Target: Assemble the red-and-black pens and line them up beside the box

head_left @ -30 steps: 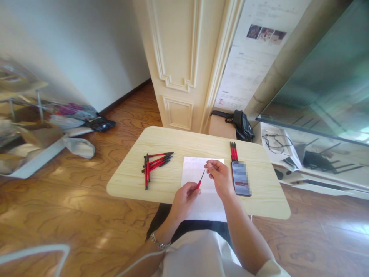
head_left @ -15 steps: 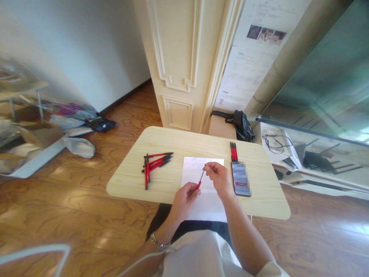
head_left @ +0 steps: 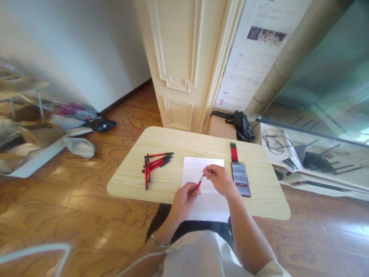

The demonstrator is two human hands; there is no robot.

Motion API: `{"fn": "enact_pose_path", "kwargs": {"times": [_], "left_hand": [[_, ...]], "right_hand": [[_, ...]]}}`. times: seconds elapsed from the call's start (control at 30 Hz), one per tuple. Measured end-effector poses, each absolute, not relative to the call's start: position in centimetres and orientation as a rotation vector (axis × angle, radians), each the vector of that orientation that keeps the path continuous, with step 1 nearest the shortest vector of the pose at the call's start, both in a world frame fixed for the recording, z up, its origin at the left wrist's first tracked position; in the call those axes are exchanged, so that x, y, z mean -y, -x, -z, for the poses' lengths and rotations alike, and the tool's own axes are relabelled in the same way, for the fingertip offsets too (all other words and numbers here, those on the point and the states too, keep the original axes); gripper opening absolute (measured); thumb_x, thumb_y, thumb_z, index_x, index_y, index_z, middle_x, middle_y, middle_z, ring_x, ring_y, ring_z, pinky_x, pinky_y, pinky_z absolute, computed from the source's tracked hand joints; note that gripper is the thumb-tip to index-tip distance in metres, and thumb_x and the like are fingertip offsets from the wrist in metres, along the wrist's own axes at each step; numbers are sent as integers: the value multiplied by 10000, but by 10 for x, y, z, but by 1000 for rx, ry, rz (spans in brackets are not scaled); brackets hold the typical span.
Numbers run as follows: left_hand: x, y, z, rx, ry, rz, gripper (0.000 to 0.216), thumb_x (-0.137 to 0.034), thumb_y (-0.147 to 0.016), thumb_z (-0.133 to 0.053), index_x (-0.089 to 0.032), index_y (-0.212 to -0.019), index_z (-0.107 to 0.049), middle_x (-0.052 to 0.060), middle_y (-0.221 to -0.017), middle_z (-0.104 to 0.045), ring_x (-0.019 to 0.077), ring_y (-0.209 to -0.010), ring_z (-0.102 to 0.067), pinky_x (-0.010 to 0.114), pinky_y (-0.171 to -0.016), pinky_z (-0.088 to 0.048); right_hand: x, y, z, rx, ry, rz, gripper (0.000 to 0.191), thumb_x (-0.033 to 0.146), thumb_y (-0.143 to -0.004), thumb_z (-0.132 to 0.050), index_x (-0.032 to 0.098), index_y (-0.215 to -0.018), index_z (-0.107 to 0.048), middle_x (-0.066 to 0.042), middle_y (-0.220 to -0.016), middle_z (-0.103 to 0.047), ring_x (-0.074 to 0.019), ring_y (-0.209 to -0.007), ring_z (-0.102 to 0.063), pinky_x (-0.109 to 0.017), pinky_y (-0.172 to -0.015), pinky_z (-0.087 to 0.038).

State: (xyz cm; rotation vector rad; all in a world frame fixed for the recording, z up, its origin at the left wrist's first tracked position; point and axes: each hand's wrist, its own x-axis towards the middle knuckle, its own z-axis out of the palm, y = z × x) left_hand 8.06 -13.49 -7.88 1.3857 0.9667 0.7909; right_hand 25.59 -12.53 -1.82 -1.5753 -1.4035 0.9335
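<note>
My left hand [head_left: 184,194] is closed round the lower end of a red pen [head_left: 199,184], held above a white sheet of paper [head_left: 201,169] on the light wooden table [head_left: 132,181]. My right hand [head_left: 220,179] pinches the pen's thin dark upper end between thumb and fingers. A loose bunch of several red and black pens [head_left: 155,161] lies to the left of the paper. A few more pens [head_left: 233,151] lie side by side at the far right, just beyond a dark phone [head_left: 240,179].
A cream panelled door [head_left: 178,61] stands beyond the table. A black bag [head_left: 242,123] rests on a box behind it. A glass-topped unit with cables [head_left: 311,154] is at the right. Bags and clutter [head_left: 72,119] lie on the wooden floor at the left.
My right hand has slid down along the pen toward my left hand, so less of the thin inner part shows. My left hand has stayed put.
</note>
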Motion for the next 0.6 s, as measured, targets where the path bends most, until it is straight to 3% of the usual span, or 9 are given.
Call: {"fn": "enact_pose_path", "kwargs": {"times": [0.1, 0.27, 0.43, 0.6], "left_hand": [[135, -80, 82, -938, -1327, -809, 218, -358, -836, -566, -169, -937, -608, 64, -840, -681, 190, -801, -641, 306, -751, -483], [138, -66, 80, -935, -1185, -882, 243, -357, -819, -596, -150, -946, -601, 66, -837, -677, 191, -800, -654, 319, -769, -499], [139, -37, 80, -989, -1019, -982, 260, -345, -788, -638, -145, -947, -592, 63, -839, -674, 198, -800, -666, 337, -769, -521], [140, -13, 91, -1056, -907, -1053, 272, -340, -775, -658, -142, -946, -584, 53, -800, -676, 184, -768, -668, 343, -768, -529]], "right_hand": [[126, -252, 23, 1395, 1537, -1013, 153, 290, -805, -550, 183, -781, -656, -13, -740, -654, -143, -697, -566, -267, -646, -422], [110, -237, 43, 1316, 1446, -1144, 212, 251, -771, -592, 170, -960, -646, -28, -830, -673, -149, -746, -597, -271, -678, -457], [73, -192, 63, 1601, 1636, -766, 168, 227, -815, -567, 211, -947, -670, -34, -895, -666, -153, -789, -588, -285, -763, -443], [35, -147, 73, 1928, 1708, -455, 188, 209, -855, -538, 235, -973, -682, -69, -991, -607, -189, -972, -533, -285, -858, -400]]}}
